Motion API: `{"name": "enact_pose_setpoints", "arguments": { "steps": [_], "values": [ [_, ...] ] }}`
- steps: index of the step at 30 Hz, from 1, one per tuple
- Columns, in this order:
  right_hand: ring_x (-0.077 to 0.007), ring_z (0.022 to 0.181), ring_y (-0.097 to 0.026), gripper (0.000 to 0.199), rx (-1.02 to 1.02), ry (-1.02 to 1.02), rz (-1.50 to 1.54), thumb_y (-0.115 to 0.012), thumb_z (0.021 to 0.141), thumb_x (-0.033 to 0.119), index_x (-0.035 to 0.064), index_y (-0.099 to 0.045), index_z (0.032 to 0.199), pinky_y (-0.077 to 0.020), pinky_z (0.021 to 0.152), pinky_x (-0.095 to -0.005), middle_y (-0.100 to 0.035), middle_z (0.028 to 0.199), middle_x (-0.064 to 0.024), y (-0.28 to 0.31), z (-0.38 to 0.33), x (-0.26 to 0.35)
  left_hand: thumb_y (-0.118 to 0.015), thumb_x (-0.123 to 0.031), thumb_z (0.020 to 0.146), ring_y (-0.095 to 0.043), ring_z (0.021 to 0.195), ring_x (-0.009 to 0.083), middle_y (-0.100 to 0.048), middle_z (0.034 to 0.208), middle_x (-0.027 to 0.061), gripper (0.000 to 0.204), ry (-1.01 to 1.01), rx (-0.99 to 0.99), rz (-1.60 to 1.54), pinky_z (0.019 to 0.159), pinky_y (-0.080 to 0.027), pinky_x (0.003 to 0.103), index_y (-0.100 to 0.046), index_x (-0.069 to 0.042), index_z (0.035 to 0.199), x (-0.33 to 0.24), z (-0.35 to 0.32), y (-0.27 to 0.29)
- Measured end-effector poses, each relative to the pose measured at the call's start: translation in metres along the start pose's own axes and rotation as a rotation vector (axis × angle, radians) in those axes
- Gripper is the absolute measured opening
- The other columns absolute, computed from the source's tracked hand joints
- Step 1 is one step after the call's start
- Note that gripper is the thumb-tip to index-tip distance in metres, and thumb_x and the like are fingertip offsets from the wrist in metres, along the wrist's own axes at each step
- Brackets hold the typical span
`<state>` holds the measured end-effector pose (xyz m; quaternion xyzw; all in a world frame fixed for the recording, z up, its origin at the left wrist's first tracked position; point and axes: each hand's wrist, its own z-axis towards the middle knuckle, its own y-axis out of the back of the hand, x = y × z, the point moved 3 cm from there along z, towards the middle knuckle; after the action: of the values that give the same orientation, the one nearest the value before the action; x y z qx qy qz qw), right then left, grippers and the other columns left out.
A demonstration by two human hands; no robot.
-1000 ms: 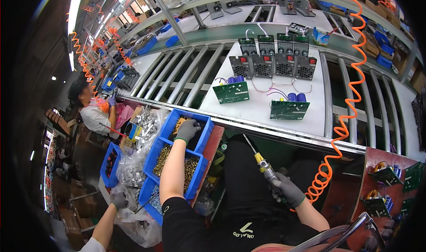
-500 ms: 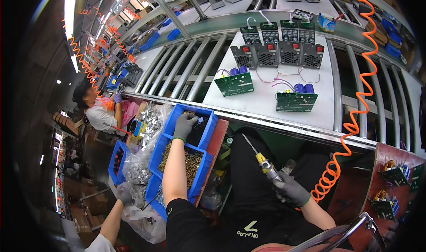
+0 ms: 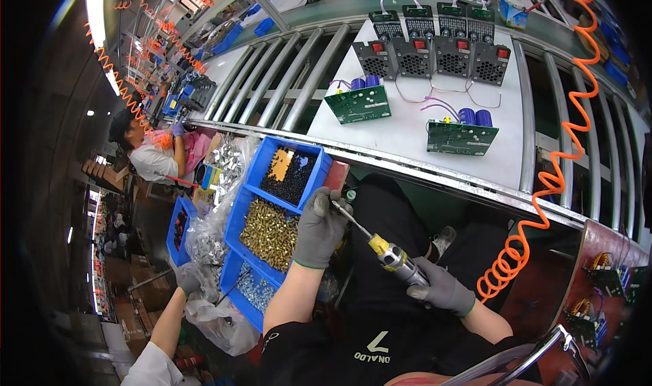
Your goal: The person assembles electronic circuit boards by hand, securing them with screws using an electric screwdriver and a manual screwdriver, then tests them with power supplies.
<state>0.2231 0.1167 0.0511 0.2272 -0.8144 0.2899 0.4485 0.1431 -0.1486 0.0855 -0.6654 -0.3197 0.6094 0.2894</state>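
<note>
Left hand (image 3: 318, 231) had moved from upper blue bin (image 3: 319, 172) to tip of power screwdriver (image 3: 401, 262), fingers pinched narrow, contents unclear; right hand (image 3: 441, 287) gripped screwdriver.

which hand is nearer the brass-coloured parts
Left: the left hand is just right of the brass-coloured parts; the right hand is farther right, gripping the screwdriver.

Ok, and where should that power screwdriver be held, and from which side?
I'd say around the thick rear body of the power screwdriver, from the person's right, where the right hand grips it; the other end narrows to a slender bit pointing toward the left hand.
</note>
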Motion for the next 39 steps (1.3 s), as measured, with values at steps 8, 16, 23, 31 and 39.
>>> {"name": "enact_pose_setpoints", "arguments": {
  "steps": [8, 16, 23, 31, 39],
  "values": [
    [-0.0132, 0.060, -0.061, 0.060, 0.006, 0.014, -0.096, -0.077, 0.083, 0.040, 0.0074, -0.051, 0.127, -0.0484, 0.056, -0.0298, -0.063, 0.084, -0.0080, 0.006, -0.002, -0.004, -0.071, -0.038, 0.089, -0.054, 0.086, 0.0145, -0.066, 0.100, -0.0011, 0.029, 0.042, 0.098, -0.017, 0.082, -0.045, 0.034, -0.068, -0.015, 0.108, 0.013, 0.001, -0.004],
    [-0.0183, 0.071, -0.065, 0.061, -0.022, 0.101, -0.165, -0.077, 0.083, 0.042, 0.0082, -0.052, 0.127, -0.0514, 0.066, -0.0333, -0.066, 0.092, -0.0118, 0.011, 0.002, -0.010, -0.075, -0.042, 0.086, -0.054, 0.086, 0.0152, -0.061, 0.094, 0.0012, 0.038, 0.035, 0.111, 0.091, 0.082, -0.046, 0.034, -0.062, -0.011, 0.104, 0.012, 0.003, -0.001],
    [-0.0211, 0.081, -0.068, 0.060, -0.046, 0.070, -0.265, -0.077, 0.083, 0.042, 0.0080, -0.053, 0.126, -0.0523, 0.074, -0.0350, -0.067, 0.096, -0.0129, 0.013, 0.000, -0.008, -0.077, -0.038, 0.085, -0.051, 0.079, 0.0138, -0.055, 0.087, 0.0000, 0.037, -0.017, 0.055, 0.395, 0.076, -0.045, 0.033, -0.059, -0.008, 0.098, -0.002, -0.003, -0.007],
    [-0.0105, 0.055, -0.055, 0.053, 0.117, -0.062, 0.094, -0.075, 0.085, 0.027, 0.0077, -0.050, 0.127, -0.0445, 0.050, -0.0268, -0.059, 0.080, -0.0060, 0.008, 0.003, -0.007, -0.074, -0.035, 0.090, -0.061, 0.088, 0.0178, -0.064, 0.101, 0.0063, 0.041, -0.055, -0.002, 0.363, 0.081, -0.051, 0.036, -0.061, -0.004, 0.113, -0.001, -0.016, -0.005],
    [-0.0087, 0.052, -0.053, 0.050, 0.187, -0.090, 0.154, -0.070, 0.082, 0.017, 0.0065, -0.050, 0.127, -0.0441, 0.047, -0.0248, -0.057, 0.078, -0.0040, 0.012, 0.013, -0.008, -0.059, -0.035, 0.094, -0.067, 0.084, 0.0252, -0.071, 0.094, 0.0173, 0.042, 0.012, -0.476, 1.582, 0.080, -0.054, 0.037, -0.068, 0.004, 0.107, -0.117, -0.063, 0.034]
  ]
}}
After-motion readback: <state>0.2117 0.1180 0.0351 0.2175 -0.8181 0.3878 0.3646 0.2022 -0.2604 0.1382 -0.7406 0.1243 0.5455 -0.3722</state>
